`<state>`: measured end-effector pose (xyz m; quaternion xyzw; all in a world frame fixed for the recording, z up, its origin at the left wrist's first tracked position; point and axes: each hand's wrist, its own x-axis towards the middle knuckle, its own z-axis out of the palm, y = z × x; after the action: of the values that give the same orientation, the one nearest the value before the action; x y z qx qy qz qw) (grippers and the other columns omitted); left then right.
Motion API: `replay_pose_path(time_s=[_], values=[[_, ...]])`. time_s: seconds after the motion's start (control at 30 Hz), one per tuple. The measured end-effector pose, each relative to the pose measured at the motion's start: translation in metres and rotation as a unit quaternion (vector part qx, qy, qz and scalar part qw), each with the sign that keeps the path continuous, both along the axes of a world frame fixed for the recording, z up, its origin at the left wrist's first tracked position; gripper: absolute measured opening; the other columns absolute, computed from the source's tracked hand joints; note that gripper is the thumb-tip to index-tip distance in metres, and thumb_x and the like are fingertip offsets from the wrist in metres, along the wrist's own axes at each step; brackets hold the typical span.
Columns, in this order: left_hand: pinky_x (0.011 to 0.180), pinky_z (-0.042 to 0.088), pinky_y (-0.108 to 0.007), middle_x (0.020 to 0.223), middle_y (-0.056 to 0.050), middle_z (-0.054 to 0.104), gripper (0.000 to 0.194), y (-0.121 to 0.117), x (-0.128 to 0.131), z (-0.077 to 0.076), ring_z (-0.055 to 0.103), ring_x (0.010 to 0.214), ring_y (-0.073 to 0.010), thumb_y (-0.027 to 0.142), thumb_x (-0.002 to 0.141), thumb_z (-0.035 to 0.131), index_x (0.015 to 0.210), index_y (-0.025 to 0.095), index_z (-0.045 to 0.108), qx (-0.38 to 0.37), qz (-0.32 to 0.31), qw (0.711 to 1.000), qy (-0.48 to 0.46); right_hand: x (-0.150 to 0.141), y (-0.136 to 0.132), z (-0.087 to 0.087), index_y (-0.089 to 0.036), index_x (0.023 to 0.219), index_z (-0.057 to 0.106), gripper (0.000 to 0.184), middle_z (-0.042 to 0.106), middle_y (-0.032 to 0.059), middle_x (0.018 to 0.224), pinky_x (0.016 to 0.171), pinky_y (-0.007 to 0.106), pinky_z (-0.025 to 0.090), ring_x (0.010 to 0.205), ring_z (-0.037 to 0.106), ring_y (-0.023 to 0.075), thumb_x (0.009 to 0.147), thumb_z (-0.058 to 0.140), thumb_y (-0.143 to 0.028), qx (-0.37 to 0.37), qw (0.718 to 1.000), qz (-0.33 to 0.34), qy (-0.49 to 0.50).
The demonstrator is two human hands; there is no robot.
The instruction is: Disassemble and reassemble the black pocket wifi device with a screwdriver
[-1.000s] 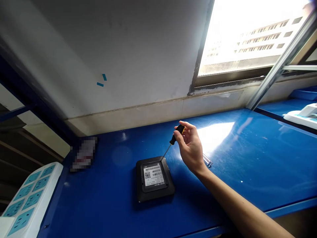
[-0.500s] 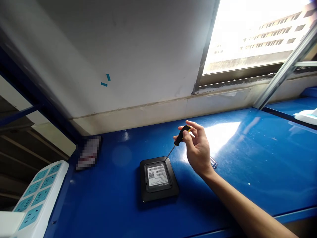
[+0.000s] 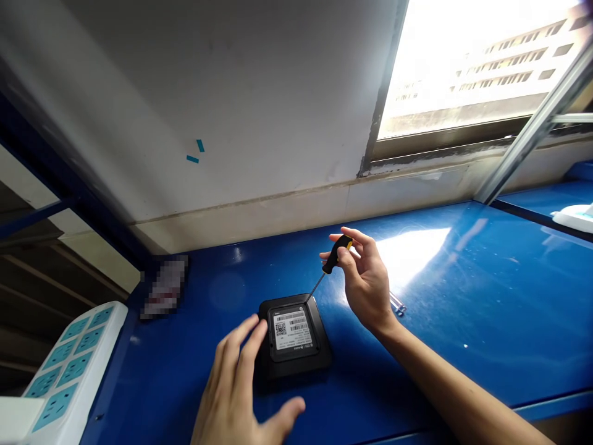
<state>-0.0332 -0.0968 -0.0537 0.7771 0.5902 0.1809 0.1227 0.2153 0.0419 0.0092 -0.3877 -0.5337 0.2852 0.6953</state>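
A flat black device point(image 3: 295, 366) with a white printed label lies on the blue tabletop point(image 3: 162, 383). My right hand point(image 3: 367, 281) grips a black-and-yellow screwdriver point(image 3: 337, 253) by its handle. The tool slants down to the left, its tip at the device's far right corner area. My left hand point(image 3: 241, 383) is at the device's near left side, thumb apart from the fingers. Its fingertips are at the left edge; whether they press on it I cannot tell.
A white power strip point(image 3: 76, 371) with teal sockets runs along the table's left edge. A blurred-out item point(image 3: 164, 287) lies at the back left. Small shiny metal pieces point(image 3: 397, 304) rest behind my right wrist. A wall and window bound the back.
My left hand has come into view from below and reached the device's left side. My right hand and the screwdriver have shifted slightly left, with the tip still at the same corner.
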Motion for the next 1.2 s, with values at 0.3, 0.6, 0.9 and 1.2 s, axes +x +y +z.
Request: replay_pose_path(time_s=[0.3, 0.6, 0.9, 1.2], values=[[0.125, 0.03, -0.056, 0.171, -0.015, 0.019, 0.121, 0.058, 0.025, 0.057, 0.019, 0.158, -0.0389, 0.051, 0.069, 0.085, 0.164, 0.018, 0.018, -0.142, -0.01, 0.99, 0.01, -0.002, 0.001, -0.001, -0.028, 0.128, 0.056, 0.031, 0.069, 0.0081, 0.121, 0.073, 0.042, 0.068, 0.085, 0.077, 0.0202, 0.099, 0.056, -0.04, 0.001, 1.0, -0.003, -0.008], [0.124, 0.034, -0.056, 0.166, -0.018, 0.03, 0.129, 0.114, 0.027, 0.055, 0.027, 0.154, -0.0395, 0.063, 0.062, 0.089, 0.163, 0.016, 0.025, -0.109, -0.121, 0.986, -0.026, 0.015, 0.016, -0.006, -0.032, 0.128, 0.062, 0.04, 0.065, 0.0045, 0.108, 0.078, 0.042, 0.065, 0.081, 0.07, 0.0189, 0.092, 0.068, -0.047, -0.008, 0.991, -0.115, -0.071], [0.121, 0.038, -0.055, 0.163, -0.014, 0.036, 0.114, 0.109, 0.03, 0.047, 0.035, 0.15, -0.0371, 0.063, 0.07, 0.083, 0.161, 0.022, 0.028, -0.063, -0.111, 0.992, -0.019, 0.019, 0.038, -0.001, -0.025, 0.142, 0.053, 0.046, 0.068, 0.0121, 0.13, 0.081, 0.044, 0.065, 0.096, 0.076, 0.0243, 0.1, 0.052, -0.044, -0.018, 0.997, -0.036, -0.059], [0.122, 0.036, -0.056, 0.167, -0.015, 0.03, 0.112, 0.107, 0.035, 0.051, 0.029, 0.154, -0.0374, 0.066, 0.074, 0.076, 0.162, 0.019, 0.026, -0.096, -0.092, 0.991, 0.003, 0.022, 0.041, -0.005, -0.027, 0.124, 0.063, 0.044, 0.06, -0.0029, 0.079, 0.068, 0.036, 0.064, 0.07, 0.068, 0.0175, 0.089, 0.072, -0.052, -0.028, 0.994, -0.087, -0.056]])
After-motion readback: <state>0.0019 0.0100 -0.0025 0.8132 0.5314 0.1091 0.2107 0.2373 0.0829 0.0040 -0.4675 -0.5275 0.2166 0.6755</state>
